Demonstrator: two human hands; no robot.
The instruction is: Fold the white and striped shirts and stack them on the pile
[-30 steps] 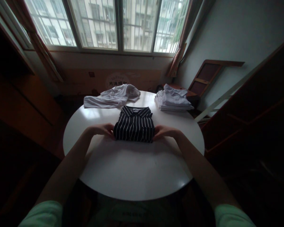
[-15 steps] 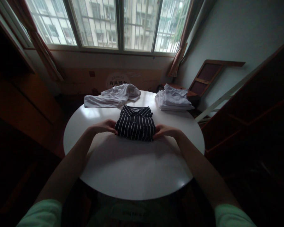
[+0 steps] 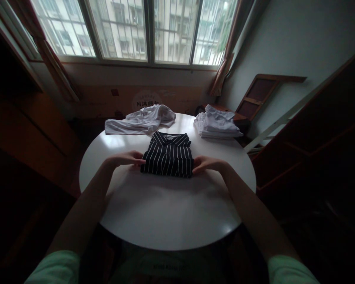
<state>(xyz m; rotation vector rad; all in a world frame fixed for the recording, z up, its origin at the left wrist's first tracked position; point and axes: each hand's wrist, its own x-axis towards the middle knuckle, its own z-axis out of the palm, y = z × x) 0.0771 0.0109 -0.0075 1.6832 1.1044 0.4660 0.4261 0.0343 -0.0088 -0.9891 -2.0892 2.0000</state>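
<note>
A: Change since half a second ago? The folded navy shirt with white pinstripes [image 3: 167, 155] lies flat again; its near-left corner, lifted then, is back down on the round white table [image 3: 165, 221] and reaches a little further left.

B: Confirmed. The left hand [image 3: 126, 159] has flattened out, fingers extended, tips touching the shirt's left edge near that corner. Not clamped on cloth, more pressing against it.

A: The right hand [image 3: 206, 163]?

B: Barely moved. Fingers curled against the shirt's near-right corner, touching the edge. Whether it pinches fabric I cannot tell.

A: Orientation: collar at the far end, pointing away from the person toward the window; hem edge nearest, between the two hands. Long axis runs near to far, stripes along it, with a slight tilt of the collar end to the right.

B: Placement: shirt sits between the hands, at the table's middle, a bit beyond.

A: Outward: beyond the left hand, a loose crumpled white garment [image 3: 142, 119] at the far rim. Beyond the right hand, a neat stack of folded white shirts [image 3: 217, 125], well apart from the striped one.
</note>
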